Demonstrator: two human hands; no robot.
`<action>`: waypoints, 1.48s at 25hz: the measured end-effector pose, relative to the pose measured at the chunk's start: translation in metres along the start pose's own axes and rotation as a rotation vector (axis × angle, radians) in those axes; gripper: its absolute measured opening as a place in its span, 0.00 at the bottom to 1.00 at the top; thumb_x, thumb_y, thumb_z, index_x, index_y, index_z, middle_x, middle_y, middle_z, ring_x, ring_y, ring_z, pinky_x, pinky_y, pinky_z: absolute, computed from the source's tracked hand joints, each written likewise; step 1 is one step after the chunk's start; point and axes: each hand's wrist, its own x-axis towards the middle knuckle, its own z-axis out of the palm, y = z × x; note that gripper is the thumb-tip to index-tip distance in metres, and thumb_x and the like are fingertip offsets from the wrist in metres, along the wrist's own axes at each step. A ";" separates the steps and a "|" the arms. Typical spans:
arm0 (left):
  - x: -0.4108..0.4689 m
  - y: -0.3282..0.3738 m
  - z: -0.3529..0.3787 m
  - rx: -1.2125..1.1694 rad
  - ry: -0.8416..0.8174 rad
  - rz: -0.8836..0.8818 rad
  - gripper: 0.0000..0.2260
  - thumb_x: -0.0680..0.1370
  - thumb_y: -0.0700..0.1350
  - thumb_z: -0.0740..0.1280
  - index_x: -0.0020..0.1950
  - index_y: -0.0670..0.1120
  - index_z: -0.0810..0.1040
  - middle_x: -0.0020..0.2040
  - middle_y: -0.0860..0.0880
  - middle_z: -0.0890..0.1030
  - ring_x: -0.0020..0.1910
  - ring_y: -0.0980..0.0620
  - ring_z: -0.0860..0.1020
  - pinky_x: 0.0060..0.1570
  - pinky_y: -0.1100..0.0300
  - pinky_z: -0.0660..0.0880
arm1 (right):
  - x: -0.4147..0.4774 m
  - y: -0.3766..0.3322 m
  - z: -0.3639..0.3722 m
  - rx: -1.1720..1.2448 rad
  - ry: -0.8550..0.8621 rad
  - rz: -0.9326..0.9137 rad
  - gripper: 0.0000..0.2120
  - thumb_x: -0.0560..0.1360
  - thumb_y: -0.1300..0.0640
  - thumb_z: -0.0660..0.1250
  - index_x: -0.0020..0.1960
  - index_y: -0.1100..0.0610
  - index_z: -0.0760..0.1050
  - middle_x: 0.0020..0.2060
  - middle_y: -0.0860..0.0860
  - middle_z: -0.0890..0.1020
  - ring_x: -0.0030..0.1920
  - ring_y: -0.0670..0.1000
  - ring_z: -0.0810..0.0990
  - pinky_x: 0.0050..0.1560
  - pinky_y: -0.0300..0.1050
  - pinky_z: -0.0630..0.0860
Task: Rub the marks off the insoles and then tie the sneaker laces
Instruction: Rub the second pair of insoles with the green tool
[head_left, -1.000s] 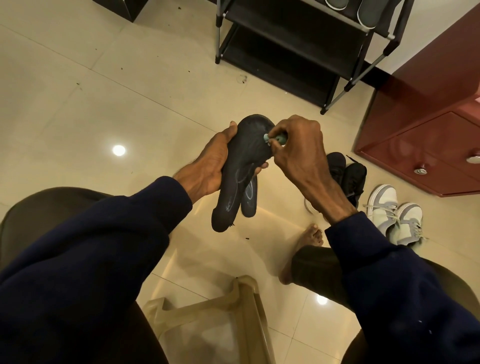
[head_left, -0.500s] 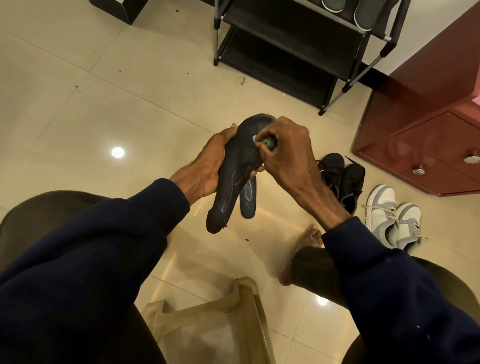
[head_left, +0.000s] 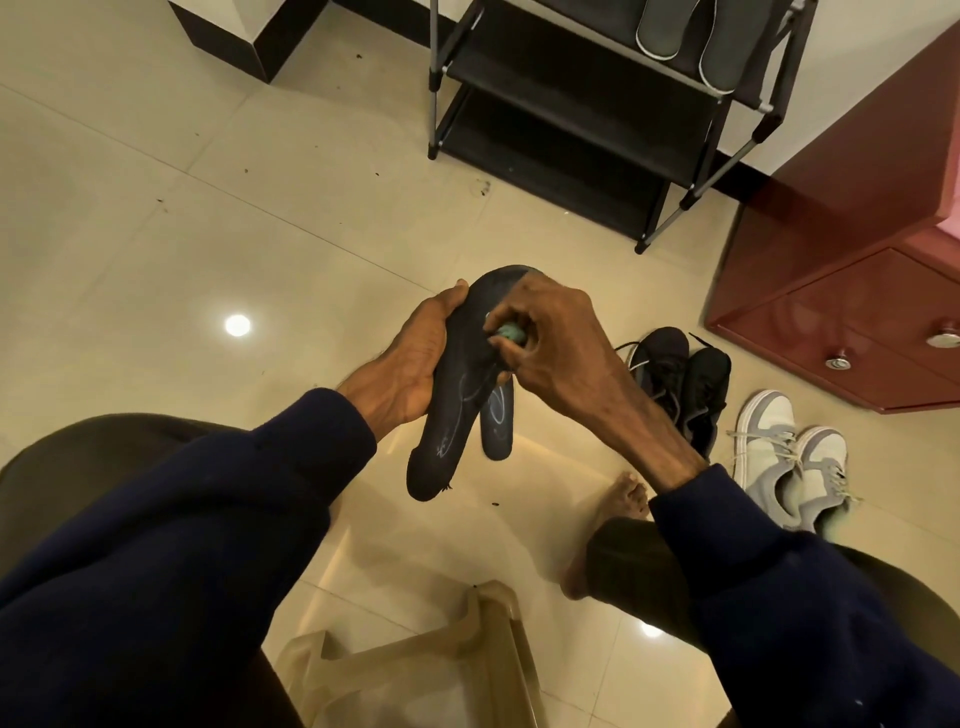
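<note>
My left hand (head_left: 415, 358) grips a dark insole (head_left: 457, 410) from its left side, holding it up with pale scribbled marks showing on its lower half. A second dark insole (head_left: 497, 423) with a pale loop mark hangs just behind it. My right hand (head_left: 550, 348) pinches a small green eraser (head_left: 510, 332) and presses it on the front insole's upper part. A pair of black sneakers (head_left: 680, 379) with loose laces stands on the floor to the right, and a grey-and-white pair (head_left: 789, 457) beside them.
A black shoe rack (head_left: 571, 104) holding grey insoles stands ahead. A red cabinet (head_left: 857, 291) with drawer knobs is at the right. A beige plastic stool (head_left: 415, 660) sits below my arms. My bare foot (head_left: 618, 509) rests on the tiled floor.
My right hand has slid the eraser down and left over the insole's upper part. The left hand keeps its hold on the insoles.
</note>
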 end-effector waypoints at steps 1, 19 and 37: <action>0.001 0.000 -0.001 0.000 0.008 0.007 0.24 0.83 0.58 0.61 0.66 0.40 0.79 0.47 0.40 0.84 0.37 0.43 0.83 0.37 0.53 0.82 | 0.001 -0.001 -0.002 0.024 -0.015 -0.014 0.07 0.71 0.64 0.77 0.47 0.56 0.84 0.46 0.50 0.81 0.44 0.45 0.78 0.44 0.34 0.78; -0.064 0.002 0.009 0.040 -0.140 0.171 0.25 0.84 0.61 0.59 0.66 0.42 0.79 0.52 0.41 0.86 0.46 0.46 0.86 0.43 0.53 0.83 | -0.039 -0.056 -0.027 0.000 0.423 0.035 0.07 0.74 0.62 0.76 0.51 0.58 0.82 0.46 0.51 0.81 0.44 0.45 0.78 0.47 0.38 0.79; -0.178 -0.095 -0.038 -0.070 -0.077 0.168 0.19 0.81 0.54 0.63 0.56 0.39 0.83 0.50 0.37 0.84 0.42 0.43 0.84 0.48 0.51 0.81 | -0.151 -0.127 -0.006 0.038 0.322 0.054 0.06 0.73 0.62 0.76 0.50 0.56 0.84 0.45 0.49 0.82 0.42 0.44 0.78 0.42 0.35 0.77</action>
